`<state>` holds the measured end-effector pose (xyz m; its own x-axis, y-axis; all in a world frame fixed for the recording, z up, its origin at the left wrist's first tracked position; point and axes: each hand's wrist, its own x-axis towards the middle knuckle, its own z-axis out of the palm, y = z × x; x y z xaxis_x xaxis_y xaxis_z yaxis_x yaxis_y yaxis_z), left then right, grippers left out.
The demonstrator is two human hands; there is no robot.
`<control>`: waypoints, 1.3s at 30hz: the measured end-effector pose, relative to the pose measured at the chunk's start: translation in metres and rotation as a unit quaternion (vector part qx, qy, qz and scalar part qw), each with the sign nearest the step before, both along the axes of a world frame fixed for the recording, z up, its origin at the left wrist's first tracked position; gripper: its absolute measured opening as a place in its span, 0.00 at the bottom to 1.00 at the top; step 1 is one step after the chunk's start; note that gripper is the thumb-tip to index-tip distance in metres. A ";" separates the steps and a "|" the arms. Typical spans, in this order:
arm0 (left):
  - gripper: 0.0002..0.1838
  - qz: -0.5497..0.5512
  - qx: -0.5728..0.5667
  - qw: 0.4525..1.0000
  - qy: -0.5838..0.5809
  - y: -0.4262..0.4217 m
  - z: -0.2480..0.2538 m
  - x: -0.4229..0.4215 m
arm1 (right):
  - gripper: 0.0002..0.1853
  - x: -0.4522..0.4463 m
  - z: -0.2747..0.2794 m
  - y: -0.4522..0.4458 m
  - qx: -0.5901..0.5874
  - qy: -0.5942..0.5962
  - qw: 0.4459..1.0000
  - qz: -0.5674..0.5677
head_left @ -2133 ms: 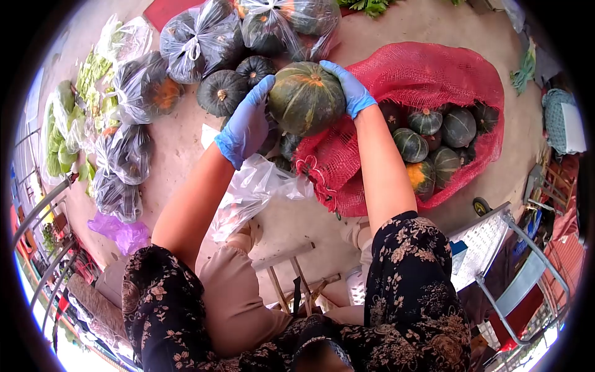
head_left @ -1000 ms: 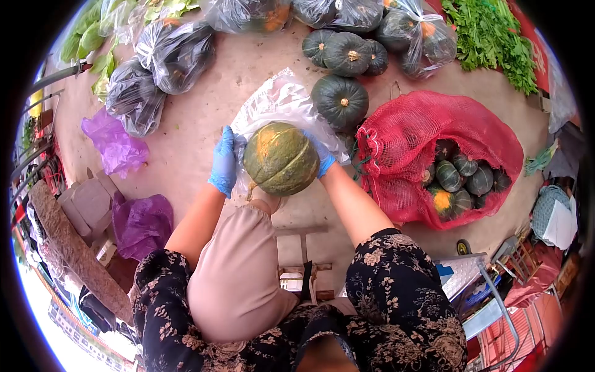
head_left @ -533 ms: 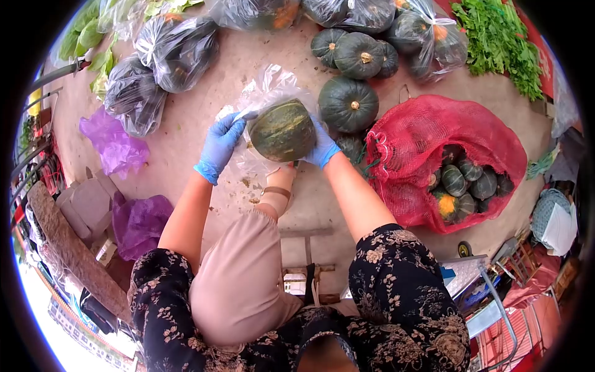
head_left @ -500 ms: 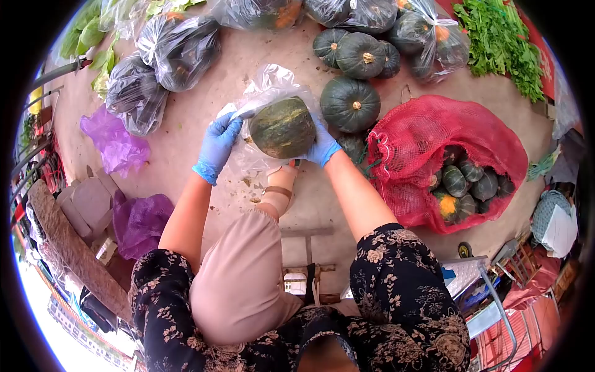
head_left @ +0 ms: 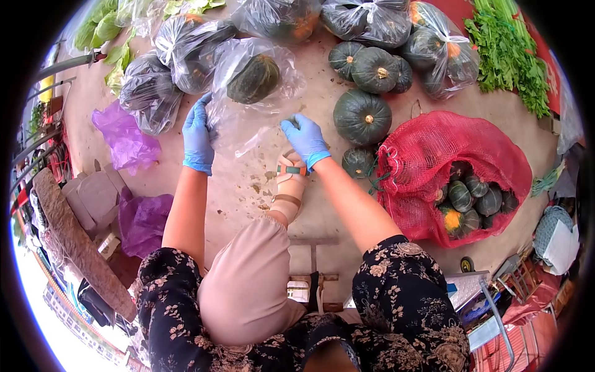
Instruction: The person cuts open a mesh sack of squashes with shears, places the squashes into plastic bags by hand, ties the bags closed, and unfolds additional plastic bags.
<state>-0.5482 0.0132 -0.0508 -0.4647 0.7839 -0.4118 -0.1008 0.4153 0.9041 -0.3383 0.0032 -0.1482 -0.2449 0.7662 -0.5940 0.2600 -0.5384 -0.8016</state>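
Observation:
A dark green pumpkin (head_left: 253, 79) lies inside a clear plastic bag (head_left: 282, 93) on the ground in front of me. The bag's mouth faces me. My left hand (head_left: 198, 137), in a blue glove, is closed on the bag's left edge, with the fingers pointing away from me. On the other side my right hand (head_left: 304, 139), also gloved in blue, has its fingers curled and pinched at the bag's near right edge. Little of the thin film between those fingertips can be made out.
Loose pumpkins (head_left: 362, 116) sit right of the bag. Beside them lies a red mesh sack (head_left: 427, 155) with several small pumpkins showing. Bagged pumpkins (head_left: 365, 22) line the back, near leafy greens (head_left: 508, 56). Purple plastic bags (head_left: 127, 139) are at left. My foot (head_left: 290, 180) is below the bag.
The pumpkin has gone from between my hands to the ground farther away, inside the bag. My right hand has come off it and moved back; my left hand shifted left.

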 end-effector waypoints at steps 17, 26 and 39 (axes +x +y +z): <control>0.19 -0.008 -0.092 0.969 -0.231 0.003 0.040 -0.027 | 0.06 0.031 0.008 0.051 0.436 -0.226 0.771 0.405; 0.10 0.085 -0.058 0.919 -0.380 -0.002 0.032 -0.012 | 0.02 0.102 0.047 0.026 0.462 -0.264 0.740 0.413; 0.24 -0.109 0.212 0.787 0.570 -0.003 0.064 0.033 | 0.25 0.026 -0.004 0.094 0.351 -0.298 0.886 0.054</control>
<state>-0.5153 0.0100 0.0136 -0.1787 0.8502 0.4952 0.9068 -0.0529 0.4182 -0.3120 0.0970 -0.1525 -0.1428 0.9894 -0.0281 0.7688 0.0930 -0.6328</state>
